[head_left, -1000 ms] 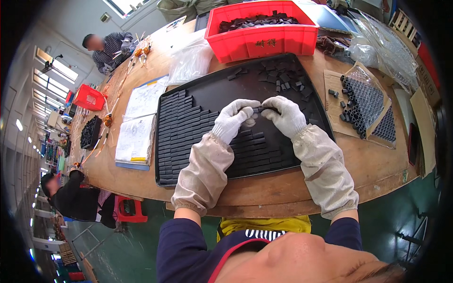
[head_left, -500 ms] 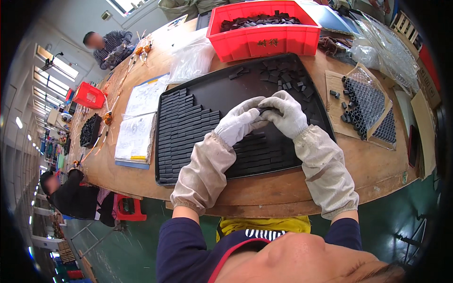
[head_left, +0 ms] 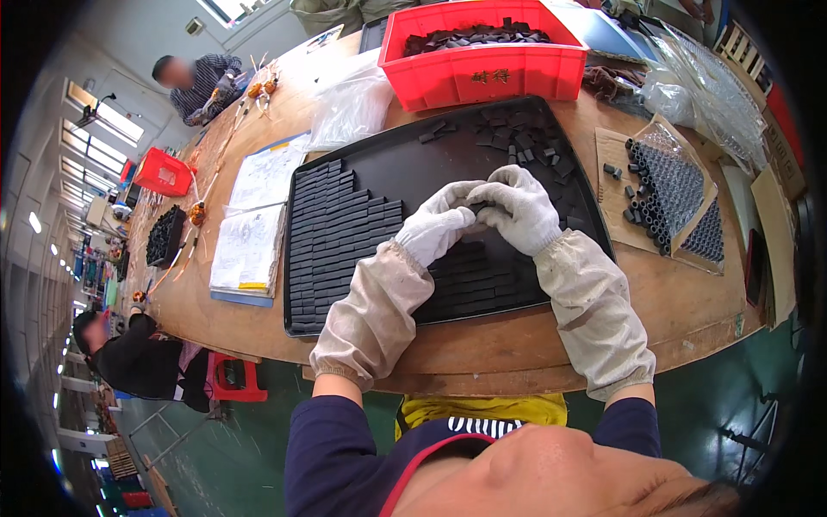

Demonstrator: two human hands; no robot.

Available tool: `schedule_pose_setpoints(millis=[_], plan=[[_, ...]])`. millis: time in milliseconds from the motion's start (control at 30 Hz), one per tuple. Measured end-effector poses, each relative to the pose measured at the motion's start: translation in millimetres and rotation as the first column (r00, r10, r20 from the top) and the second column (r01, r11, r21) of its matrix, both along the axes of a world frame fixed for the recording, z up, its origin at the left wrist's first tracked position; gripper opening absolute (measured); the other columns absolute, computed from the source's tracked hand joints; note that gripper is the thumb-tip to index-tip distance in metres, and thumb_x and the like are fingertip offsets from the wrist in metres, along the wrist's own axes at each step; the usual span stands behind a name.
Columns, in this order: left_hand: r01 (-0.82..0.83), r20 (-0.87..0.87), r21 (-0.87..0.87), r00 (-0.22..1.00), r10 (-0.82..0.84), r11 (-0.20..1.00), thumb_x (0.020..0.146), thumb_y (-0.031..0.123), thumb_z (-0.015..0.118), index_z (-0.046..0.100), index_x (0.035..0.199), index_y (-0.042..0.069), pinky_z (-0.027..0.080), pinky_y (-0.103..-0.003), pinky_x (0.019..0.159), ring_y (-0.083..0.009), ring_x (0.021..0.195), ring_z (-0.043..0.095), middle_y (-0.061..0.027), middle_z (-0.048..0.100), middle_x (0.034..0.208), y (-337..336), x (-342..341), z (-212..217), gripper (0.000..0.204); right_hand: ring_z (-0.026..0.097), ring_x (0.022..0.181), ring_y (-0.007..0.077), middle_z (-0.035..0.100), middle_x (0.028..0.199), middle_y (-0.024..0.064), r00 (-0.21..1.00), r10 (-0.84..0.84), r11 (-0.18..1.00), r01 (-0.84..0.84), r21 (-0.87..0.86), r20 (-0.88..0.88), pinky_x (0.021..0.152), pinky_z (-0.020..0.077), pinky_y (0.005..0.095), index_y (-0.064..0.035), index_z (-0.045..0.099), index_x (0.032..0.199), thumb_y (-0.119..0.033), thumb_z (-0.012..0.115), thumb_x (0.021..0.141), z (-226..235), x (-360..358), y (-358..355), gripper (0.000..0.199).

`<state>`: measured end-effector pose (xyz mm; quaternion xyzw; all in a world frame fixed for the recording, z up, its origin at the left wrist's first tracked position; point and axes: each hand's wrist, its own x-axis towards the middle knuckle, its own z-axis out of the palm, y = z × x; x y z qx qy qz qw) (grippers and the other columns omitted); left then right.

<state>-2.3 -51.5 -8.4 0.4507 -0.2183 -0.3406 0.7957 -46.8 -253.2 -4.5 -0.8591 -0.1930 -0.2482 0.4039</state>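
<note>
Small black block (head_left: 476, 208) pinched between left hand (head_left: 438, 226) and right hand (head_left: 520, 207).

Black tray (head_left: 413, 164), red bin (head_left: 482, 73), white gloves (head_left: 521, 207), wht papers (head_left: 250, 246).

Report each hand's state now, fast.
Left hand: closed, fingers pinching a small black piece.
Right hand: closed on the same piece, over the black tray.

1. Two white-gloved hands: left hand (head_left: 438, 226), right hand (head_left: 519, 205).
2. One black tray (head_left: 405, 164) on one wooden worktop (head_left: 680, 302).
3. Two red bins: large bin (head_left: 482, 73), small bin (head_left: 162, 172).
4. Two other people: one at the far end (head_left: 200, 79), one at the left edge (head_left: 129, 355).
5. Small black blocks: too many to count.
</note>
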Motion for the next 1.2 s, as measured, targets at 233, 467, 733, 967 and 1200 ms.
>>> schedule_pose_setpoints(millis=[233,467,733,967,1200], plan=[[-0.325,0.359,0.392,0.915,0.182,0.861,0.100,0.015,0.064,0.056,0.139,0.001,0.048,-0.030,0.101,-0.0140,0.116,0.060,-0.0081,0.065,0.129,2.5,-2.7,26.1,0.043,0.064,0.096,0.0291,0.066,0.097,0.0040,0.984,-0.087,0.986,0.108,-0.128,0.158,0.084,0.0505,0.0415,-0.0173,0.073,0.102,-0.012,0.084,0.069,-5.4,4.3,-1.9,0.035],[-0.366,0.501,0.444,0.858,0.113,0.818,0.098,0.012,0.066,0.060,0.132,0.001,0.051,-0.029,0.098,-0.0143,0.110,0.064,-0.0080,0.069,0.119,-0.1,1.6,7.4,0.036,0.064,0.096,0.0292,0.065,0.097,0.0044,0.986,-0.034,0.972,0.071,-0.226,0.165,0.086,0.0506,0.0432,-0.0170,0.069,0.104,-0.014,0.080,0.073,-9.2,4.0,-2.3,0.033],[-0.811,0.957,0.287,0.260,-0.126,0.510,0.095,0.008,0.063,0.069,0.120,0.008,0.053,-0.036,0.096,-0.0257,0.105,0.069,-0.0125,0.072,0.111,57.9,72.8,17.4,0.026,0.064,0.097,0.0303,0.065,0.100,0.0070,0.990,-0.024,0.980,0.050,-0.193,0.136,0.087,0.0511,0.0431,-0.0161,0.068,0.106,-0.021,0.078,0.082,-15.6,7.3,-2.3,0.026],[-0.939,0.790,0.336,0.322,-0.522,-0.070,0.094,0.017,0.063,0.070,0.118,0.016,0.051,-0.045,0.094,-0.0368,0.107,0.067,-0.0152,0.072,0.111,152.9,174.3,6.1,0.024,0.065,0.094,0.0317,0.065,0.098,0.0079,0.991,-0.006,0.985,0.029,-0.169,0.136,0.084,0.0523,0.0436,-0.0155,0.069,0.103,-0.017,0.075,0.083,-17.3,10.2,-1.1,0.020],[-0.977,0.677,0.208,0.182,-0.713,-0.052,0.087,0.025,0.066,0.077,0.101,0.022,0.049,-0.046,0.097,-0.0318,0.114,0.060,-0.0092,0.067,0.113,156.6,178.1,-2.9,0.019,0.065,0.091,0.0330,0.064,0.093,0.0092,0.981,-0.021,0.989,0.048,-0.141,0.191,0.080,0.0532,0.0454,-0.0154,0.069,0.098,-0.019,0.075,0.083,-16.1,11.1,-5.0,0.016]])
